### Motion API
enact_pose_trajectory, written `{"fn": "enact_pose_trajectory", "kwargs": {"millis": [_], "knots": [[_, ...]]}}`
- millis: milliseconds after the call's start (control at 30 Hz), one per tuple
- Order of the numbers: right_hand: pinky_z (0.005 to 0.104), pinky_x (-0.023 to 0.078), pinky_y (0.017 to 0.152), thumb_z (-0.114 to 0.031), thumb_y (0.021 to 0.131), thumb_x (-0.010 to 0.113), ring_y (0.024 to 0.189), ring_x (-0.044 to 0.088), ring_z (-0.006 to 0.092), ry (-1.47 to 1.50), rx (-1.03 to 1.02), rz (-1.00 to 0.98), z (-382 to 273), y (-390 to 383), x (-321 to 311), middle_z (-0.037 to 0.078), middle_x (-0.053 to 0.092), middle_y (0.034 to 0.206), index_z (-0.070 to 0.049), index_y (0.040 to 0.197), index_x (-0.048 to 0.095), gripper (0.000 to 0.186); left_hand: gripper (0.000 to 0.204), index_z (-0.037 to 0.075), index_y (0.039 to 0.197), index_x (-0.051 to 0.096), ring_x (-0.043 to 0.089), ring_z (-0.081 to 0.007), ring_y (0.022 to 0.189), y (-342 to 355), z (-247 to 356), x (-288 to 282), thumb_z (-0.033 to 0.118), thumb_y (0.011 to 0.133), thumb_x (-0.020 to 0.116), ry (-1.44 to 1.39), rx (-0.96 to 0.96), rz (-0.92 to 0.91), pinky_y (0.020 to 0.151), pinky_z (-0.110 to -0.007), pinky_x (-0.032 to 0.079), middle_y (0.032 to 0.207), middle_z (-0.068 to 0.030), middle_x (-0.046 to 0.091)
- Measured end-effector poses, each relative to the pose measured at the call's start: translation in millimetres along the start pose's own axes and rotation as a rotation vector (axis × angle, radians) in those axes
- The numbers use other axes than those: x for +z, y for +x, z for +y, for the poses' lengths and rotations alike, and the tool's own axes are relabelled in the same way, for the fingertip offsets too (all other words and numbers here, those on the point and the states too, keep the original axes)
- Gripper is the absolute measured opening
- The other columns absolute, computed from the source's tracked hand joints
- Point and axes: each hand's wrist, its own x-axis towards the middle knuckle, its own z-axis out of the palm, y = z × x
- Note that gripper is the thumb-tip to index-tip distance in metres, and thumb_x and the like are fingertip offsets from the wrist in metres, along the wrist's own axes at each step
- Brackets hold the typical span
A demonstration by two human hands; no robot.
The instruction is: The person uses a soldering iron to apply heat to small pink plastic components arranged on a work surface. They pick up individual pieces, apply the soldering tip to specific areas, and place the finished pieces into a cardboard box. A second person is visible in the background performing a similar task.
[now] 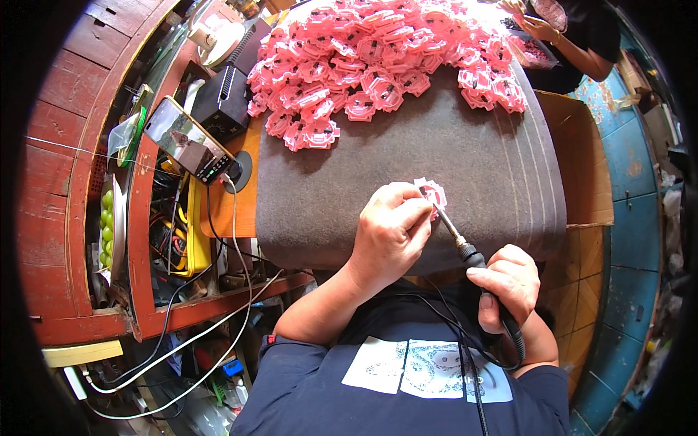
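Note:
My left hand (pixel 392 224) pinches a small pink and white plastic part (pixel 435 192) above the near side of the dark mat. In my right hand (pixel 509 282) is a soldering iron (pixel 472 256), gripped by its black handle. Its metal tip points up and left and meets the pink part by my left fingertips; whether it touches cannot be made out. The iron's black cord loops down across my dark shirt. A large heap of similar pink parts (pixel 363 58), many with small black pieces on them, covers the far side of the mat.
A grey-brown mat (pixel 436 138) covers the table. At the left stand a phone (pixel 187 142) on a stand, a black box (pixel 222 102) and a yellow bin (pixel 195 232), with cables hanging down. A cardboard box (pixel 585 160) is at the right. Another person's arm (pixel 582 58) shows at the far right.

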Motion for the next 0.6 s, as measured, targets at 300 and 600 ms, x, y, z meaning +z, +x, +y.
{"fn": "enact_pose_trajectory", "kwargs": {"millis": [300,600], "knots": [[0.037,0.041,0.054,-0.006,0.059,0.066,0.051,0.051,0.0224,0.017,-0.006,0.005,3.3,0.3,-1.8,0.005,0.055,0.062,0.003,0.1,0.073,0.043,0.016,0.002,0.096,0.077,0.072,-0.0304,0.092,-0.2,0.6,-0.3,-0.002,0.081,0.081,-0.009,-0.01,0.001,0.082,-0.038,0.058,0.1,-0.0134,0.071],[0.0383,0.046,0.057,-0.008,0.074,0.065,0.055,0.055,0.0249,0.025,0.024,0.076,5.3,-7.9,-3.3,0.008,0.06,0.067,0.005,0.106,0.072,0.036,0.018,0.002,0.098,0.076,0.072,-0.0306,0.094,-0.7,0.1,-0.1,-0.003,0.08,0.08,-0.006,-0.003,0.008,0.084,-0.039,0.058,0.101,-0.0135,0.071]]}}
